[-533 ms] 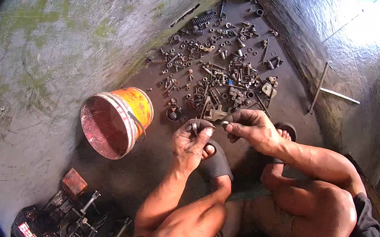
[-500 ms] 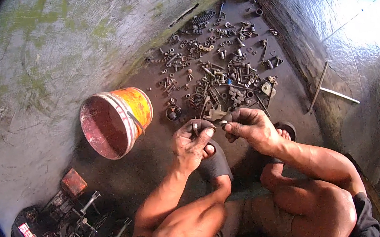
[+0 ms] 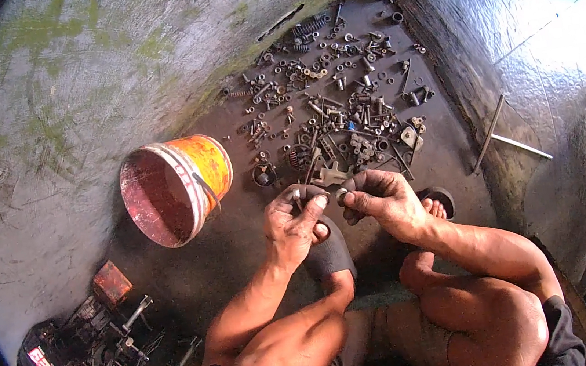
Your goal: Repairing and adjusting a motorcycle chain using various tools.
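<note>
Both hands are held close together above the floor, between my feet and a spread of loose metal parts [image 3: 365, 110]. My left hand [image 3: 291, 227] is closed, thumb pressed on the curled fingers. Something small and metallic shows at its forefinger, too small to name. Opposite it, my right hand [image 3: 392, 207] pinches a small, pale, round metal piece [image 3: 342, 193] between thumb and fingers. Just beyond the fingertips lies a flat metal bracket [image 3: 333, 175]. Bolts, nuts, washers and a dark coil spring [image 3: 311, 26] lie among the parts.
An orange bucket [image 3: 207, 170] lies tipped on its side at the left, its mouth toward the wall [image 3: 61, 110]. Dark machine parts [image 3: 118, 347] and a reddish block [image 3: 111, 282] are at lower left. Two rods, one pale [image 3: 521, 145], lie at the right. My sandalled feet flank the hands.
My right hand has shifted very slightly to the left. The grip of both hands looks the same, and the parts on the floor have not been moved.
</note>
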The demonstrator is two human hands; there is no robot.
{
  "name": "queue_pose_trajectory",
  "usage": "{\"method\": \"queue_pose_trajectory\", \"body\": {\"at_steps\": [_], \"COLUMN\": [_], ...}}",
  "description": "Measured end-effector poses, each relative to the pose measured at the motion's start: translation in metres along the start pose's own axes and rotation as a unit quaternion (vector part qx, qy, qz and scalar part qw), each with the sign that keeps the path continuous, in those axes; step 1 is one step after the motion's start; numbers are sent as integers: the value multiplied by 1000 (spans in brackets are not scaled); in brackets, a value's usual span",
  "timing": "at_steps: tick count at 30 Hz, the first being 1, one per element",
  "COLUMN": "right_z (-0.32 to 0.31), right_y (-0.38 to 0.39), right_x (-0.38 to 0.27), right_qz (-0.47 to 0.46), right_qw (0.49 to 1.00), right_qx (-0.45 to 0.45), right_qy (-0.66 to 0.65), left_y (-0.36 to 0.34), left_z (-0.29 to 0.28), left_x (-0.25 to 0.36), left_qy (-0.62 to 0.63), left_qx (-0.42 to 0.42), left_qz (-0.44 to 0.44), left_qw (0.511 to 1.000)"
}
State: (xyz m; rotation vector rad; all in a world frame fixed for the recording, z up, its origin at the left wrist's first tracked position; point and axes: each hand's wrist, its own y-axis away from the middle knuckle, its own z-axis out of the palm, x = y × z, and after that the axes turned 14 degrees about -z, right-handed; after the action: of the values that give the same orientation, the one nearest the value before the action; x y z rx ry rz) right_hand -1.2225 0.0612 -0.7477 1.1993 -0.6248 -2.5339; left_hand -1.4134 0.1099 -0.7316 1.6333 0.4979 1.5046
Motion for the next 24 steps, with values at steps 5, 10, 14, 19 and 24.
{"method": "queue_pose_trajectory", "body": {"at_steps": [5,10,14,19,24], "right_z": [1,-4,0,-16,-19], "right_y": [-1,1,4,1,0], "right_x": [4,10,-2,5,14], "right_qz": [-14,-16,18,23,-25], "right_qw": [988,988,994,933,925], "right_qx": [-38,-29,-20,-75,-50], "right_qy": [150,149,106,351,377], "left_y": [3,1,-3,-13,-14], "left_z": [2,3,5,-8,-15], "left_x": [3,-3,-6,-17,-14], "left_qy": [34,72,35,9,17], "left_qx": [13,-22,-16,19,11], "left_qz": [-39,-91,-59,-4,1], "left_qw": [999,993,998,1000,1000]}}
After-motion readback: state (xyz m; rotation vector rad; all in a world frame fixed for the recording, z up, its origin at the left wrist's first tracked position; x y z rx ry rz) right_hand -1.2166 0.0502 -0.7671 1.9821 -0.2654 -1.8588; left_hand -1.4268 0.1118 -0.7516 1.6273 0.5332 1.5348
